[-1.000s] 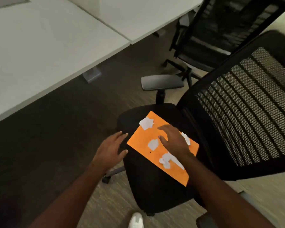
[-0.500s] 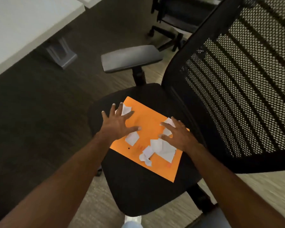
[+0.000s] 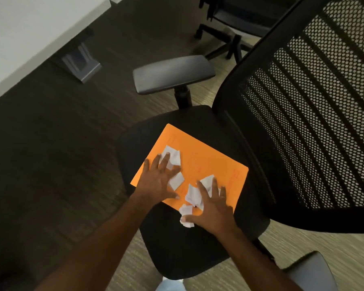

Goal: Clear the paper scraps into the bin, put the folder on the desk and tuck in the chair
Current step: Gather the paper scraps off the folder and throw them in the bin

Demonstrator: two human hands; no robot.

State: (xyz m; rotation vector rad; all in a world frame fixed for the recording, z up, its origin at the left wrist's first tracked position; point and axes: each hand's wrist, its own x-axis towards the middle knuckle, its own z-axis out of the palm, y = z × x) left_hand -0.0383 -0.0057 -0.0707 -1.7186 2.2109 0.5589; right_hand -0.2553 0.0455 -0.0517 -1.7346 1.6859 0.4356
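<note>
An orange folder [image 3: 210, 162] lies flat on the black seat of an office chair [image 3: 189, 244]. Several white paper scraps [image 3: 177, 181] are scattered on the folder, and one crumpled scrap [image 3: 186, 223] sits on the seat at the folder's near edge. My left hand [image 3: 158, 181] rests with spread fingers on the folder's left part, its fingertips over the far scrap [image 3: 173, 155]. My right hand [image 3: 212, 211] lies flat on the near right corner, fingers spread over a cluster of scraps [image 3: 192, 195]. Neither hand grips anything. No bin is in view.
The chair's mesh back [image 3: 315, 114] rises at the right, and its grey armrest [image 3: 173, 73] juts out behind the seat. A white desk [image 3: 29, 36] with a metal foot [image 3: 81, 61] fills the upper left. A second chair [image 3: 229, 22] stands behind. Dark carpet lies at the left.
The view has closed in on the seat. My left hand moved from the seat edge onto the folder, and my right hand slid toward the near corner, pushing the scraps closer together.
</note>
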